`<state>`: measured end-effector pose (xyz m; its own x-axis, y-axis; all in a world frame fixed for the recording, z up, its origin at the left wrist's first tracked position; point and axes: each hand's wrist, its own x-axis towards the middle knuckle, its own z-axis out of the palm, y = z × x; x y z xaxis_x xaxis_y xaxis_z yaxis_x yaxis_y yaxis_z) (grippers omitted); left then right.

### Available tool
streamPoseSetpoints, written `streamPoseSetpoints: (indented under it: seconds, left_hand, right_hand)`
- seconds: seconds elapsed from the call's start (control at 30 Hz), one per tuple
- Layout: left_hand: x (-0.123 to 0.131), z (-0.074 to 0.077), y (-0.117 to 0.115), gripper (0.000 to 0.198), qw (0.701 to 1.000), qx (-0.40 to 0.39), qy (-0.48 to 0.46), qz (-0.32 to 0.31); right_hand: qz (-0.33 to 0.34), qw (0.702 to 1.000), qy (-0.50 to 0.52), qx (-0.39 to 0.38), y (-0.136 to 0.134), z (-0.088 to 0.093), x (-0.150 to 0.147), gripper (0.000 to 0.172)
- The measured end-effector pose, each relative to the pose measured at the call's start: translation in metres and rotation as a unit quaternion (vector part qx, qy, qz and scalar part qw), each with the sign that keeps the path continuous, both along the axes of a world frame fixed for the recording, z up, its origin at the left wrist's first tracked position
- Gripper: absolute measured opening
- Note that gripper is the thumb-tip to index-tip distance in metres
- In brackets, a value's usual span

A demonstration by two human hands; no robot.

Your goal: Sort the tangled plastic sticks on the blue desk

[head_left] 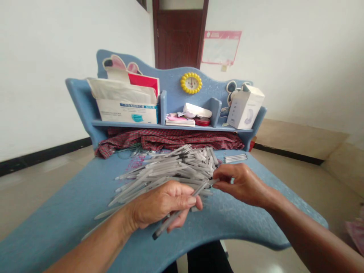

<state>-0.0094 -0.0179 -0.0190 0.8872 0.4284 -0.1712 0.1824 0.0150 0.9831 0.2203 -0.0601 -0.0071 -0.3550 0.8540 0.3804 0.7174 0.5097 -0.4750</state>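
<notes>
My left hand (173, 203) is closed round a slim translucent pen (170, 223), its dark end pointing down towards me. The pen slants up and right between thumb and fingers. At its upper end, my right hand (236, 184) pinches a small translucent piece (214, 182) that looks like a pen cap. Whether this piece touches the pen I cannot tell. Behind both hands spreads a big loose heap of similar pens (165, 167), a few with dark parts. Part of the heap is hidden by my left hand and forearm.
The blue desk (256, 216) has a curved front edge. A few pens (236, 158) lie side by side at the right. Checked cloth (170, 139) lies under the shelf, which bears a mask box (127, 110), a white box (246, 108) and a red tin (202, 121).
</notes>
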Motion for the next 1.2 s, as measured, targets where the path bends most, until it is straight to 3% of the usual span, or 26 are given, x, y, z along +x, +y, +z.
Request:
streamPoseSetpoints:
  seconds: [0.63,0.8,1.0,1.2]
  left_hand:
    - [-0.002,0.002,0.005,0.031,0.999,0.008,0.010,-0.039]
    - [-0.001,0.000,0.004,0.030,0.999,0.037,0.006,-0.034]
    - [0.003,-0.003,0.000,0.030,0.999,0.028,-0.028,-0.027]
    - [0.003,-0.003,0.001,0.030,0.999,0.025,-0.022,-0.031]
  right_hand:
    - [0.113,0.993,0.003,0.037,-0.004,0.008,-0.004,0.011]
    - [0.113,0.990,0.071,-0.049,-0.004,0.000,-0.005,0.013]
    - [0.122,0.960,0.224,-0.112,-0.003,-0.013,-0.005,0.017]
    - [0.145,0.934,0.279,-0.171,0.001,-0.016,-0.008,0.017]
